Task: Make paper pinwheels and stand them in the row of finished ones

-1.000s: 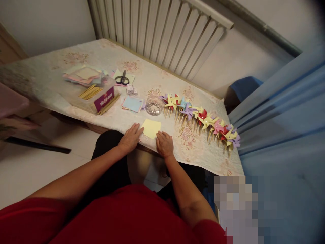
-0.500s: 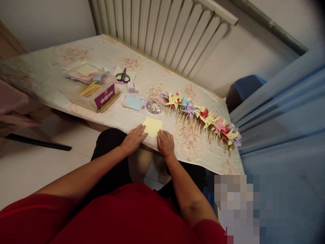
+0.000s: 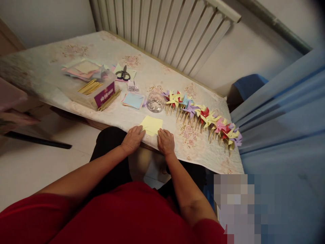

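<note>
Pale yellow paper (image 3: pixel 153 124) lies near the table's front edge, with thin slit lines showing at its left side. At its left lower corner my left hand (image 3: pixel 132 139) is closed, fingers pinching the paper's edge. My right hand (image 3: pixel 166 141) has its fingers bent together on the right lower corner of the same sheet. Just beyond are a stack of coloured paper squares (image 3: pixel 133 100), blue on top, and a clear round dish (image 3: pixel 155 105) of small shiny pieces.
Several finished paper pinwheels (image 3: pixel 208 118) on sticks run along the right. To the left stands a clear plastic box (image 3: pixel 104 93) with wooden sticks (image 3: pixel 90 87), more sticks beside it. Black scissors (image 3: pixel 123 74) and small white boxes (image 3: pixel 132 85) lie behind. A radiator (image 3: pixel 162 30) borders the far side.
My left fingers have drawn together and pulled slightly back at the paper's left corner, where slit lines now show. My right hand has stayed almost in place.
</note>
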A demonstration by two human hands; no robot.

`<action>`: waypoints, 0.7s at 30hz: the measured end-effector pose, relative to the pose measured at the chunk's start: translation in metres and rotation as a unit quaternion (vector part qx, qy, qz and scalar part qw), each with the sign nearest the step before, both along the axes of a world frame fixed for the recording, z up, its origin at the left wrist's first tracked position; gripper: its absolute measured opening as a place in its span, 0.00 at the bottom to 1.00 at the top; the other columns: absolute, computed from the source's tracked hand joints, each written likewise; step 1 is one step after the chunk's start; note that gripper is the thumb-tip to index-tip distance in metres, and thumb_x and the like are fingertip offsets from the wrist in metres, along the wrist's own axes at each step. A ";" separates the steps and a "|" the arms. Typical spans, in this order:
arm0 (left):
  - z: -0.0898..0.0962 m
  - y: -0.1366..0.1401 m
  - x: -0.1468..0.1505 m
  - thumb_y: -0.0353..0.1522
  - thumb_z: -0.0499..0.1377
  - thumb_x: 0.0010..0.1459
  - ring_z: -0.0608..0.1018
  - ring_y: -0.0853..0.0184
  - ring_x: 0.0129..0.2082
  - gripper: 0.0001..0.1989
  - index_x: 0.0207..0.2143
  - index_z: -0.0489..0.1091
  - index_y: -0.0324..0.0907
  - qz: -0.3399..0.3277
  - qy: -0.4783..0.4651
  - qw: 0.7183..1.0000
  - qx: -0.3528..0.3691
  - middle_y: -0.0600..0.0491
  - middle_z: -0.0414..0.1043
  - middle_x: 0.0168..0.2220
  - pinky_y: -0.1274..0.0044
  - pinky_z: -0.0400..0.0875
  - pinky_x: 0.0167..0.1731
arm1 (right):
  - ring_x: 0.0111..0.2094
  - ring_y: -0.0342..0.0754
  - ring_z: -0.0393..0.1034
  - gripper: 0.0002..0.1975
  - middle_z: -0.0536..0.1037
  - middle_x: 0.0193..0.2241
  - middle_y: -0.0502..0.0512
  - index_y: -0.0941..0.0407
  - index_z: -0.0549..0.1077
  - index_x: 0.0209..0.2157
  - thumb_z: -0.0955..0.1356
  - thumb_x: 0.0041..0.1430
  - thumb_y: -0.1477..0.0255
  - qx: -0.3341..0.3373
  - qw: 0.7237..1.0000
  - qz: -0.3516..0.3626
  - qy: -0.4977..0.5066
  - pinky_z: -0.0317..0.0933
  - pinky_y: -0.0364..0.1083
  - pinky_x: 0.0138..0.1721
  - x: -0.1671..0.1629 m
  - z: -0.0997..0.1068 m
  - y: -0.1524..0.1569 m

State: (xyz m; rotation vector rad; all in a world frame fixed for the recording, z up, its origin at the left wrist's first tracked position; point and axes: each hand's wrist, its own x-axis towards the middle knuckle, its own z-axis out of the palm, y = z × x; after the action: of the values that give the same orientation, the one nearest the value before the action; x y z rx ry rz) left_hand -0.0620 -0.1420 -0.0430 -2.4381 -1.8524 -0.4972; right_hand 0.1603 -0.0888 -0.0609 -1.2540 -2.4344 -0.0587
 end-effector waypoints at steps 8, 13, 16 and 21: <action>0.004 -0.003 0.001 0.27 0.48 0.64 0.70 0.52 0.48 0.17 0.50 0.71 0.39 0.029 0.024 0.999 -0.003 0.37 0.69 0.50 0.63 0.68 0.45 | 0.58 0.56 0.62 0.16 0.74 0.57 0.61 0.55 0.70 0.55 0.61 0.70 0.69 -0.002 1.000 -0.002 0.000 0.56 0.56 0.53 0.000 0.001 -0.001; -0.001 -0.003 -0.001 0.27 0.48 0.64 0.69 0.53 0.49 0.17 0.50 0.71 0.39 0.033 0.018 0.999 0.008 0.39 0.69 0.51 0.63 0.67 0.47 | 0.58 0.56 0.62 0.16 0.74 0.57 0.61 0.55 0.70 0.55 0.61 0.70 0.70 -0.005 1.000 -0.001 0.004 0.55 0.56 0.53 0.000 0.002 -0.001; -0.001 -0.004 -0.001 0.27 0.48 0.65 0.69 0.53 0.49 0.17 0.51 0.71 0.38 0.034 0.015 0.999 0.007 0.38 0.69 0.51 0.63 0.67 0.47 | 0.58 0.56 0.62 0.16 0.74 0.57 0.60 0.55 0.70 0.55 0.61 0.69 0.70 -0.002 1.000 0.003 0.010 0.55 0.56 0.53 0.000 0.002 -0.001; 0.000 -0.007 -0.001 0.28 0.47 0.65 0.68 0.52 0.50 0.18 0.52 0.71 0.38 0.043 0.010 0.999 0.014 0.38 0.68 0.54 0.62 0.67 0.47 | 0.58 0.56 0.62 0.15 0.74 0.57 0.60 0.56 0.71 0.54 0.61 0.69 0.70 0.003 1.000 0.004 0.016 0.55 0.56 0.54 0.000 0.001 -0.001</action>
State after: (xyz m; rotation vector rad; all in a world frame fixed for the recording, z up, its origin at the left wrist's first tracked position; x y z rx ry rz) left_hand -0.0626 -0.1493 -0.0433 -2.3240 -1.9198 -0.4891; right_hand 0.1599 -0.0893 -0.0597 -1.2322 -2.4108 -0.0432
